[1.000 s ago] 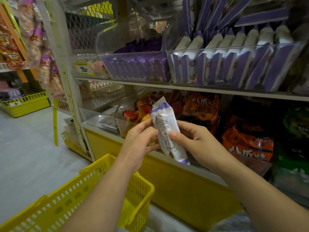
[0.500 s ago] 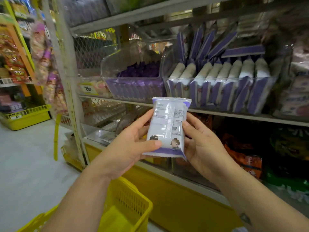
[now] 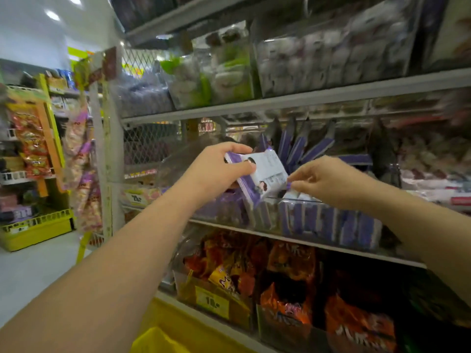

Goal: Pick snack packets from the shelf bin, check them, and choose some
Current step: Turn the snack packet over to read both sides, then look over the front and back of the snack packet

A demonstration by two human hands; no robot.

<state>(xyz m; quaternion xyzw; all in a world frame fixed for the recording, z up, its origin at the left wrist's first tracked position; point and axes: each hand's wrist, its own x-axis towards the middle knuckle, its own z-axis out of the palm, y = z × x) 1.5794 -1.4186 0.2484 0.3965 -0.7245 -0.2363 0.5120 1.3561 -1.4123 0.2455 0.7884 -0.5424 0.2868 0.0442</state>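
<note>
At frame centre, left hand (image 3: 219, 171) grips the likely light, slippery packet (image 3: 265, 171) across its edges; right hand (image 3: 328, 182) pinches a purple corner (image 3: 289, 185).

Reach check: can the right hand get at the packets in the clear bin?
Probably yes: the right hand is at the open top of the bin, and the packet in the left hand sits aside.

Snack pkt (image 3: 266, 173): white, purple ends, tilted, just above clear shelf bin's (image 3: 300, 200) front-left rim. Bin: matching pkts (image 3: 331, 225), upright rows.
</note>
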